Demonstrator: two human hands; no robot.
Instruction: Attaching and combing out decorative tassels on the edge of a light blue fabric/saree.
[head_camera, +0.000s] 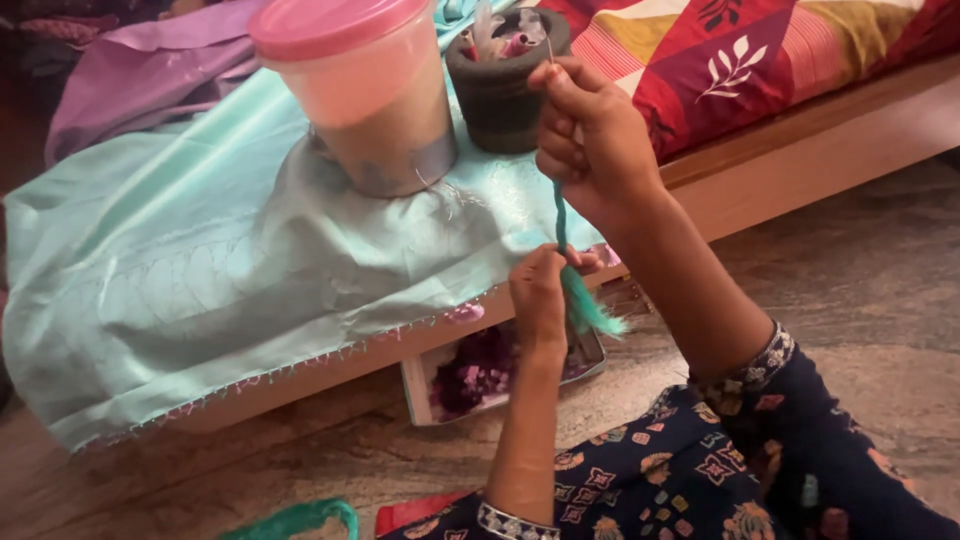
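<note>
A teal thread tassel (585, 300) hangs at the edge of a pale turquoise silk cloth (220, 260) spread over a wooden bed edge. My left hand (540, 295) pinches the tassel where it meets the cloth's border. My right hand (590, 135) is raised above it, fingers closed on the twisted teal thread (560, 215) and what looks like a thin needle pointing up. The thread runs taut between the two hands.
A clear plastic jar with a pink lid (365, 90) and a dark round holder of thread spools (505, 80) weigh the cloth down. A small tray of purple beads (480, 375) lies on the stone floor. A red patterned bedspread (760, 50) covers the bed.
</note>
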